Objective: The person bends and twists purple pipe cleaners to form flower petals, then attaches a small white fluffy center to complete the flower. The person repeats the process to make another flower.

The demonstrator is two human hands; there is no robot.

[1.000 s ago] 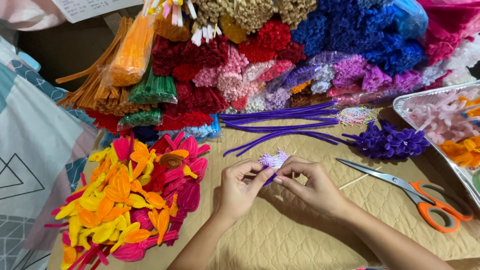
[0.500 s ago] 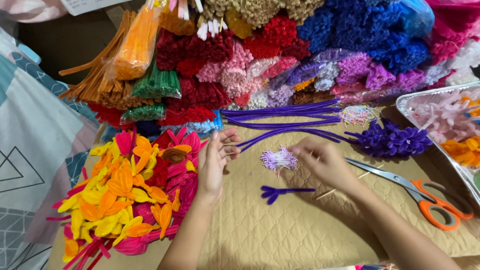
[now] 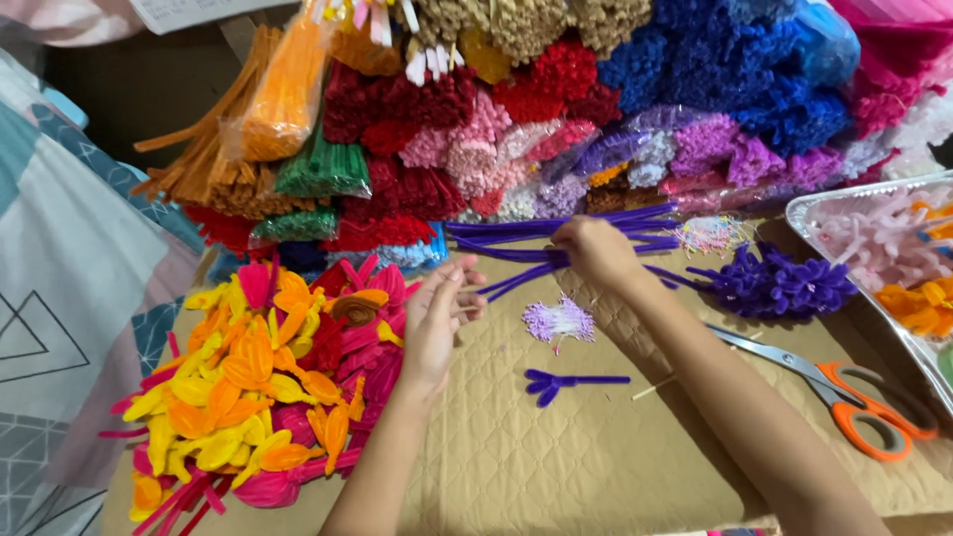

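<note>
Since the earlier frame, right hand (image 3: 596, 248) had moved up from the lilac stamen cluster (image 3: 559, 321) to the loose purple pipe cleaners (image 3: 556, 233), fingers curled over them; whether it pinched one could not be told. Left hand (image 3: 437, 318) hovered at the edge of the yellow, orange and pink petal pile (image 3: 268, 387), fingers loosely spread, holding nothing. A folded purple pipe-cleaner piece (image 3: 566, 382) lay on the tan quilted mat (image 3: 556, 467), between the arms. Orange-handled scissors (image 3: 844, 397) lay right of the forearm. The change suggested fresh purple stock was being fetched.
</note>
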